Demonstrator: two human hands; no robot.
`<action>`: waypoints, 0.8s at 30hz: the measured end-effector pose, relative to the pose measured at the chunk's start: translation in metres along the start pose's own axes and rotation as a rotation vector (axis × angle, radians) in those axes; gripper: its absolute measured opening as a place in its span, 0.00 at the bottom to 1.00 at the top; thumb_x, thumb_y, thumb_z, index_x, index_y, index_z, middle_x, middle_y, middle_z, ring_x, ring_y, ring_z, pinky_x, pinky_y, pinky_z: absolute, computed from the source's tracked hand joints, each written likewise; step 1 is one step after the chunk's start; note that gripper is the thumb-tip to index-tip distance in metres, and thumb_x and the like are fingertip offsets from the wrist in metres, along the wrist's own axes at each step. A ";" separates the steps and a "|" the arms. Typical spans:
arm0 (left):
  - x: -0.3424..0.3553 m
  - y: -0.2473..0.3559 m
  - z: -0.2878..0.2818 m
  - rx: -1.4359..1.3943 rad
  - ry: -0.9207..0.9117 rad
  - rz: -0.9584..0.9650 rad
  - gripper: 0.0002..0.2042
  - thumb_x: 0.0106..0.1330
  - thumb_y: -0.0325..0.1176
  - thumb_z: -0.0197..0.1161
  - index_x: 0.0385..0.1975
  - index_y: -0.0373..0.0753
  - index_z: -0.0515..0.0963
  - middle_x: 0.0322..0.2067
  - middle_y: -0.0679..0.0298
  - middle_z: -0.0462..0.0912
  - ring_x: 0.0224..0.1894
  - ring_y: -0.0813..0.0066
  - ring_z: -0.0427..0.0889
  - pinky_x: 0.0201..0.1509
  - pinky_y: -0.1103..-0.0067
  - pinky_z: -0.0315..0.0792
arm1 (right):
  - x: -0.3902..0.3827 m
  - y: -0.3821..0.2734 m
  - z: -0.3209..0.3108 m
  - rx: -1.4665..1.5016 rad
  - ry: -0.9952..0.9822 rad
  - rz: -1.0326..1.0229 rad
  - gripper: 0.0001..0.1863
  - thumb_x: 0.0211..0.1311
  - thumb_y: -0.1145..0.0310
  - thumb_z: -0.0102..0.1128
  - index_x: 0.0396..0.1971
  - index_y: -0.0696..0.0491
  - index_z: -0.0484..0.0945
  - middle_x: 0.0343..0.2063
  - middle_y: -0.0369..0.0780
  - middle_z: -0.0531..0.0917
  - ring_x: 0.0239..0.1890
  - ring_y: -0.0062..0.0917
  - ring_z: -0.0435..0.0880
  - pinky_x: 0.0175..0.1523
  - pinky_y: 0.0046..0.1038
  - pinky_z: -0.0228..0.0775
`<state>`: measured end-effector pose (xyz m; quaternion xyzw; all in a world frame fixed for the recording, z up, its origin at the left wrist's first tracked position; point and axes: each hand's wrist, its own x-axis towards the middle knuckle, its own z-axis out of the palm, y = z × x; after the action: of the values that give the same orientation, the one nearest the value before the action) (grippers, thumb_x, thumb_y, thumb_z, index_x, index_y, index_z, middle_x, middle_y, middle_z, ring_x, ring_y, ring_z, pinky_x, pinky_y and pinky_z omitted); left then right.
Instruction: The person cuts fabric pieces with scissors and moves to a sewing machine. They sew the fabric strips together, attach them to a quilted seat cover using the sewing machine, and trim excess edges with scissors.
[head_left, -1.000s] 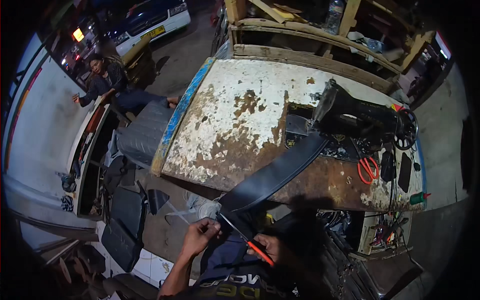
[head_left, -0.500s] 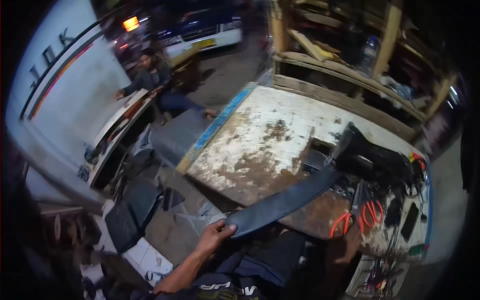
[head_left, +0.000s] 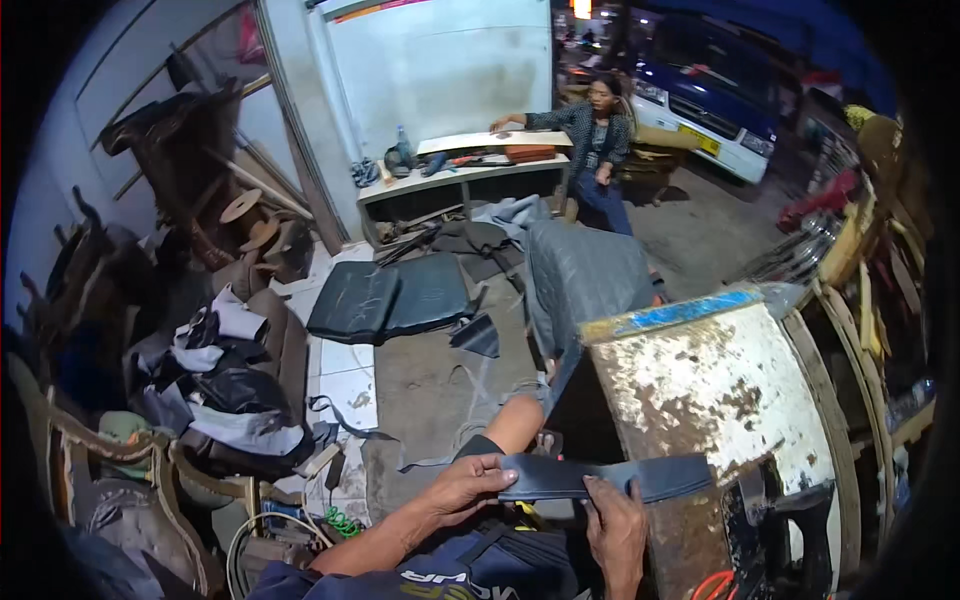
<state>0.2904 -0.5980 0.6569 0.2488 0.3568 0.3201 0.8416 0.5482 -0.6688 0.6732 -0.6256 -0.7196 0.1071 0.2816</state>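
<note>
A long dark strip of leather-like material stretches across above my lap, its right part over the edge of the worn table. My left hand pinches its left end between thumb and fingers. Farther along the strip, my right hand has its fingers bent over the lower edge; the thumb is hard to make out. To the right of that hand stands a black sewing machine. Red-orange scissor handles show at the lower edge of the picture.
Dark cushions lie on the floor ahead, with scraps and straps around them. Cloth pieces are heaped on the left near wooden chair frames. A person sits by a low bench; a van stands behind. Wooden shelving borders the table.
The view has swung left. My right hand, near the scissors before, is now on the strip. My left hand still grips the strip's end, and the strip's far end has come away from the machine.
</note>
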 end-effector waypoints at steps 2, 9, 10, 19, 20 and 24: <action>-0.002 0.000 -0.030 0.010 0.040 0.066 0.12 0.73 0.36 0.68 0.46 0.35 0.79 0.37 0.66 0.83 0.37 0.79 0.82 0.45 0.80 0.77 | 0.015 -0.015 0.012 0.060 -0.016 0.049 0.19 0.57 0.77 0.68 0.50 0.55 0.84 0.42 0.49 0.88 0.45 0.46 0.88 0.55 0.48 0.75; 0.013 0.025 -0.099 0.233 0.273 0.189 0.12 0.78 0.36 0.60 0.43 0.32 0.81 0.31 0.64 0.85 0.35 0.78 0.82 0.45 0.79 0.76 | 0.076 -0.013 0.028 0.110 0.284 0.101 0.10 0.66 0.74 0.60 0.45 0.59 0.83 0.38 0.53 0.87 0.40 0.51 0.87 0.45 0.41 0.79; 0.017 0.030 -0.103 0.358 0.284 0.220 0.12 0.78 0.36 0.59 0.43 0.31 0.81 0.31 0.63 0.85 0.36 0.78 0.82 0.45 0.79 0.77 | 0.084 -0.005 0.025 0.042 0.296 0.253 0.11 0.69 0.70 0.59 0.45 0.60 0.83 0.35 0.53 0.85 0.36 0.50 0.85 0.42 0.42 0.76; 0.102 0.076 -0.193 0.735 0.492 0.578 0.07 0.69 0.30 0.61 0.41 0.34 0.82 0.38 0.54 0.85 0.43 0.63 0.84 0.51 0.72 0.77 | 0.156 0.102 0.056 0.074 0.343 0.777 0.23 0.79 0.54 0.55 0.49 0.62 0.81 0.36 0.44 0.84 0.37 0.25 0.78 0.44 0.31 0.72; 0.120 0.075 -0.204 0.710 0.613 0.673 0.08 0.66 0.29 0.62 0.41 0.35 0.82 0.40 0.50 0.85 0.46 0.57 0.84 0.53 0.69 0.77 | 0.162 0.102 0.057 0.015 0.362 0.778 0.23 0.80 0.54 0.54 0.51 0.62 0.80 0.36 0.42 0.84 0.37 0.26 0.79 0.44 0.29 0.73; 0.188 0.078 -0.266 1.215 0.761 0.326 0.11 0.67 0.30 0.59 0.46 0.38 0.83 0.43 0.48 0.85 0.52 0.48 0.82 0.59 0.60 0.75 | 0.161 0.118 0.042 -0.167 0.394 0.912 0.22 0.75 0.56 0.60 0.53 0.61 0.82 0.42 0.49 0.87 0.46 0.36 0.84 0.54 0.35 0.76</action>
<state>0.1619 -0.3604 0.4594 0.5929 0.6973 0.2511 0.3149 0.6147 -0.4828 0.6229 -0.9051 -0.3121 0.0413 0.2858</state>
